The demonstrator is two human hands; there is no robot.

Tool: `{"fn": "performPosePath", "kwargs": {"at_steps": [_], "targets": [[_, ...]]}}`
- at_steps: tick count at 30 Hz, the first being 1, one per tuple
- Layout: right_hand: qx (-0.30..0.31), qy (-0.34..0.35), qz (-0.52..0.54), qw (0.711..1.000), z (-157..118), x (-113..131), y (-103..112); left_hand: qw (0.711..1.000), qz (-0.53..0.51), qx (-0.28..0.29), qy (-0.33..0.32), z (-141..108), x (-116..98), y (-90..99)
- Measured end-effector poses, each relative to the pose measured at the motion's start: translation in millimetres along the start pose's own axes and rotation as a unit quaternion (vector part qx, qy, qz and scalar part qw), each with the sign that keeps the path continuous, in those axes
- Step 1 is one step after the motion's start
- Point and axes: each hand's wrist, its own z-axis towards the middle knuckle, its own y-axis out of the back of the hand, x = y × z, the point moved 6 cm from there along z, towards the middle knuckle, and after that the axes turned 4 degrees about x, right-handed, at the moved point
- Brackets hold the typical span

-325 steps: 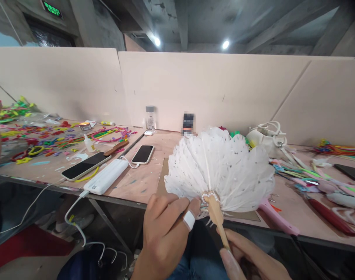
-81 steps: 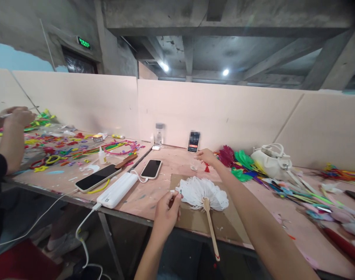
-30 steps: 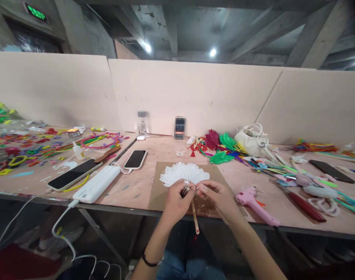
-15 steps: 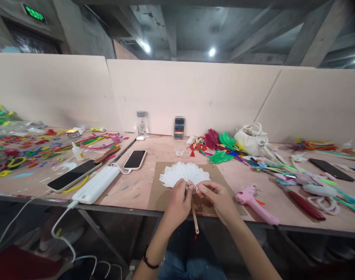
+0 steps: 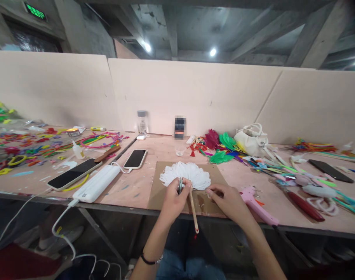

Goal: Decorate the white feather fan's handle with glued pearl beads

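A white, feathery round fan [image 5: 185, 174] lies on a brown board [image 5: 159, 198], and its pale wooden handle [image 5: 194, 212] points toward me past the table edge, a bit of red at its end. My left hand [image 5: 177, 200] is closed around a small, rounded silver-and-dark object [image 5: 180, 186], too small to name. Its fingertips meet at the base of the fan, by the top of the handle. Just right of the fan, my right hand [image 5: 225, 198] makes a pinch above the board; a tiny pale bit shows at its fingertips, and I cannot make out what it is.
Right of the board lies a pink glue gun [image 5: 257, 204], with a red-handled tool [image 5: 305, 206] beyond. A white power bank [image 5: 97, 182] and phones [image 5: 135, 159] are on the left. Coloured feathers [image 5: 224, 146] and a white bag [image 5: 251, 140] sit behind.
My hands were close together at the fan's base. The right hand has moved away to the right, and the silver-and-dark object now shows in my left hand. The fan stays put.
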Motion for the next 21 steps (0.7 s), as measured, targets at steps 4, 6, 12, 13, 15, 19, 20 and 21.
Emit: {"fn": "performPosePath", "kwargs": {"at_steps": [4, 6, 12, 13, 15, 19, 20, 21], "targets": [[-0.076, 0.028, -0.060, 0.995, 1, 0, 8, 1.000, -0.027, 0.012, 0.009, 0, -1, -0.2], [-0.119, 0.055, -0.063, 0.989, -1, 6, 9, 0.999, -0.044, 0.024, 0.014, 0, -1, -1.2], [-0.135, 0.168, -0.040, 0.976, -15, 45, -17, 0.994, -0.085, 0.053, 0.043, -2, -2, -3.2], [-0.134, 0.180, -0.041, 0.974, -16, 50, -21, 0.993, -0.089, 0.056, 0.047, -3, -2, -3.4], [-0.131, 0.200, -0.045, 0.970, -17, 56, -28, 0.992, -0.096, 0.061, 0.053, -3, -2, -3.7], [-0.128, 0.232, -0.055, 0.963, -17, 61, -32, 0.991, -0.100, 0.064, 0.054, -3, 1, -3.7], [-0.128, 0.235, -0.056, 0.962, -17, 61, -33, 0.992, -0.099, 0.064, 0.053, -3, 1, -3.7], [-0.128, 0.237, -0.057, 0.961, -17, 62, -33, 0.992, -0.096, 0.065, 0.052, -3, 2, -3.7]]}}
